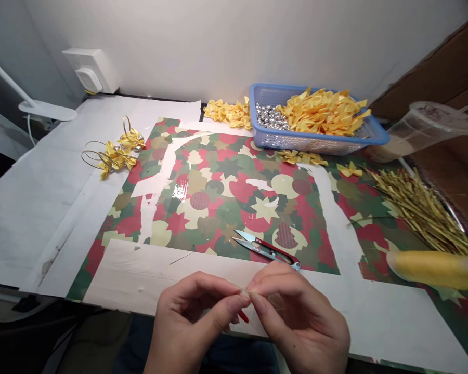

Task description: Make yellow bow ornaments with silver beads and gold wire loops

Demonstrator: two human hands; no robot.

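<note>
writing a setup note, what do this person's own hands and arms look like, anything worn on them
Both the bare left hand and the bare right hand are ungloved, with no ring or bracelet visible, though some fingers are partly hidden. No sleeve or cable shows on either. Below them, dark blue cloth, probably clothing, covers the lap.

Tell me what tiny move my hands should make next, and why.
Perhaps ease the fingers of the right hand back slightly: they meet those of the left hand over a small pale piece, partly covering it, so a clearer view might help.
</note>
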